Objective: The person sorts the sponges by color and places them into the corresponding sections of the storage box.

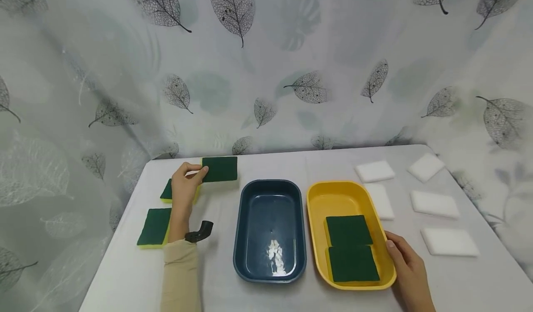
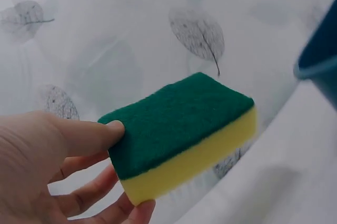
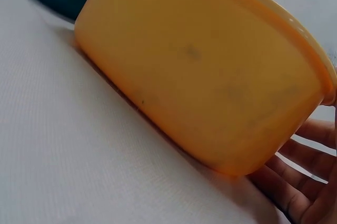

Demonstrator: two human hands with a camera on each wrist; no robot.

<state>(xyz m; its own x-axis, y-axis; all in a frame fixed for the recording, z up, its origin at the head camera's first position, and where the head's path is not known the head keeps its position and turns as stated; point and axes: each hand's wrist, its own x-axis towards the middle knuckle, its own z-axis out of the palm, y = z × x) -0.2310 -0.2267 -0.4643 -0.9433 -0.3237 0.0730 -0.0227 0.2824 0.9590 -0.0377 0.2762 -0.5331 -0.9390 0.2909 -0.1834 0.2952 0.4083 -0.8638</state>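
Observation:
My left hand (image 1: 183,187) pinches a green-and-yellow scouring sponge (image 1: 220,169) by its left end, thumb on the green pad, above the table's far left. In the left wrist view the sponge (image 2: 181,126) shows its green face on top and yellow foam below. Under and beside my left arm, two more sponges lie on the table, the nearer sponge (image 1: 155,226) in fuller view. My right hand (image 1: 410,268) holds the yellow tray (image 1: 333,196) at its right side, thumb at the rim and fingers (image 3: 303,174) against the outer wall. Two sponges (image 1: 353,263) lie inside that tray, green side up.
A dark blue tray (image 1: 269,224) stands left of the yellow one, with bare floor showing. Several white foam blocks (image 1: 449,241) lie spread over the right part of the white table (image 1: 283,164). A leaf-patterned curtain (image 1: 266,71) hangs behind the table.

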